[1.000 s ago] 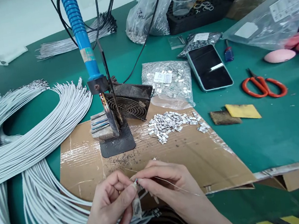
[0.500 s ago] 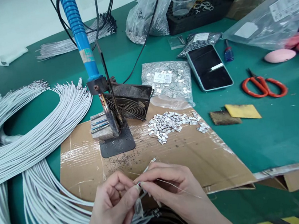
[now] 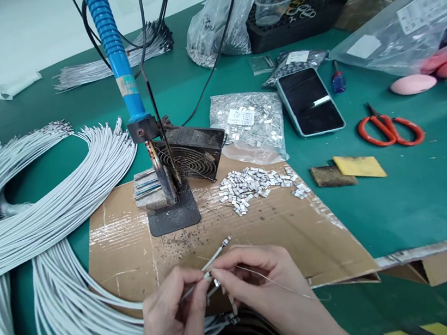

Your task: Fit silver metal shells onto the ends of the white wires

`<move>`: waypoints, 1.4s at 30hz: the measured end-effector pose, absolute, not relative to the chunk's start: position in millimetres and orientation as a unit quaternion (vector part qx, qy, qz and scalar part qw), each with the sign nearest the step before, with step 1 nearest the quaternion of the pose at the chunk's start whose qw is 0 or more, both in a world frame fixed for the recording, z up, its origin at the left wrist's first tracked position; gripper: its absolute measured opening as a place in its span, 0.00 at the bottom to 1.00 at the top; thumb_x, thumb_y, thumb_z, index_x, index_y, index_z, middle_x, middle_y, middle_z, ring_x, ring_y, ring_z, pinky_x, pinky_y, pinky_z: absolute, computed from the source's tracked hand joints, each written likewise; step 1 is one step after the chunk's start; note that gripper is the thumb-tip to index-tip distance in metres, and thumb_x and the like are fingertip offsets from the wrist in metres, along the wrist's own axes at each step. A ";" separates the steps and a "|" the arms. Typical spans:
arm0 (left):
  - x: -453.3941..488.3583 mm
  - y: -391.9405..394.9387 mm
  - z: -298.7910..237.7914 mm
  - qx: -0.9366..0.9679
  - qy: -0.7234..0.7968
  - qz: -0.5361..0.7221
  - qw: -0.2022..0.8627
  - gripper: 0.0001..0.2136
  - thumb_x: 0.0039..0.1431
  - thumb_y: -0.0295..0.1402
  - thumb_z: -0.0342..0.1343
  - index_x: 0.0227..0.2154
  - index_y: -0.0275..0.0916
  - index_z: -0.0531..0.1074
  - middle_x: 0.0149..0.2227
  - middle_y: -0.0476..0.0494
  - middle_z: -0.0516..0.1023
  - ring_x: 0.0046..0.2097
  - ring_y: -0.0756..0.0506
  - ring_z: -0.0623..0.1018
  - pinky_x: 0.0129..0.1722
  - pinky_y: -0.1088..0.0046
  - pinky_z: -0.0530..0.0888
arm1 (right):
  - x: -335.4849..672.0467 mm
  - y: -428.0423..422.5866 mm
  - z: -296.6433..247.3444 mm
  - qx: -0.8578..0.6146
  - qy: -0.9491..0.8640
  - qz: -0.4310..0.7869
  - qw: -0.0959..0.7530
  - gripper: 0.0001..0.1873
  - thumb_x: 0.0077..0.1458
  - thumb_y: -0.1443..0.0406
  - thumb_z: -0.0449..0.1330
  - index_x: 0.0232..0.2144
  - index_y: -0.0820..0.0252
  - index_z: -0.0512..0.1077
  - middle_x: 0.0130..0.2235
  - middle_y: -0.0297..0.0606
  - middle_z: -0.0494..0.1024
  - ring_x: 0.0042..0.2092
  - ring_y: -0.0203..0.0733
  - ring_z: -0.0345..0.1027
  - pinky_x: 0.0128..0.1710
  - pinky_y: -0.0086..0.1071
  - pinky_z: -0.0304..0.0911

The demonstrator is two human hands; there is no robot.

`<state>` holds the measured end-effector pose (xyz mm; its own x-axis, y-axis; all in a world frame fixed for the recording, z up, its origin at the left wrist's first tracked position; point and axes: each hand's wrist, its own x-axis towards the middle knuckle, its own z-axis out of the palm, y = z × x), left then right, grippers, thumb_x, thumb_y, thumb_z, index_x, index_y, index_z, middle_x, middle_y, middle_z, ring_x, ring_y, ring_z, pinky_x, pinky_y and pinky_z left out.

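Both my hands meet at the bottom middle, over a sheet of cardboard [image 3: 298,234]. My left hand [image 3: 177,319] is closed and pinches a thin white cable [image 3: 214,257] whose metal-tipped end points up and right. Fingertip to fingertip with it, my right hand [image 3: 255,284] pinches the same cable; a fine wire [image 3: 280,286] trails from it to the right. A blue-handled soldering iron [image 3: 116,60] stands clamped in a stand [image 3: 174,215] just beyond my hands, beside a small black fan [image 3: 187,158]. A heap of small metal pieces [image 3: 250,185] lies on the cardboard.
Large bundles of white cables [image 3: 29,226] curve across the left of the green table. Behind the cardboard lie a bag of metal parts [image 3: 251,125], a phone [image 3: 309,101], red scissors [image 3: 391,129], a yellow sponge [image 3: 359,167] and plastic bags [image 3: 398,29].
The cable end has slid out further from between my fingers and now points up and right. My left hand has turned and shifted slightly right.
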<state>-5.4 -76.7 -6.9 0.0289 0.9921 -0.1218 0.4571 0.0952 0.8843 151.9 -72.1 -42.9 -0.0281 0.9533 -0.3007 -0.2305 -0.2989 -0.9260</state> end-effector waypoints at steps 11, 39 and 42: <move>-11.5 -82.1 -12.0 0.623 0.588 0.302 0.417 0.12 0.70 0.36 0.54 0.31 0.41 0.77 0.24 0.53 0.75 0.24 0.51 0.70 0.27 0.78 0.67 | 157.4 -67.3 -27.2 -0.527 -0.418 0.584 0.455 0.08 0.53 0.64 0.67 0.27 0.60 0.85 0.25 0.40 0.81 0.27 0.37 0.71 0.27 0.26 0.65; 0.2 -91.1 -19.8 0.552 0.617 0.386 0.406 0.09 0.71 0.37 0.56 0.34 0.42 0.77 0.27 0.53 0.83 0.26 0.52 0.78 0.30 0.82 0.72 | 126.7 -79.9 -46.4 -0.448 -0.190 0.689 0.538 0.17 0.49 0.51 0.75 0.25 0.60 0.85 0.16 0.30 0.69 0.17 0.29 0.56 0.16 0.23 0.60; 0.1 -91.4 -22.8 0.565 0.613 0.395 0.386 0.09 0.70 0.35 0.56 0.34 0.43 0.77 0.29 0.52 0.85 0.27 0.52 0.79 0.32 0.82 0.73 | 131.9 -78.8 -41.1 -0.466 -0.228 0.665 0.537 0.12 0.51 0.56 0.74 0.25 0.59 0.85 0.20 0.33 0.74 0.20 0.31 0.62 0.20 0.24 0.63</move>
<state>0.1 -91.4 -22.8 -0.0642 0.9976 -0.0271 0.3887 0.0500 0.9200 131.9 -78.8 -41.1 0.0107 0.9268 -0.3755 -0.5027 -0.3197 -0.8032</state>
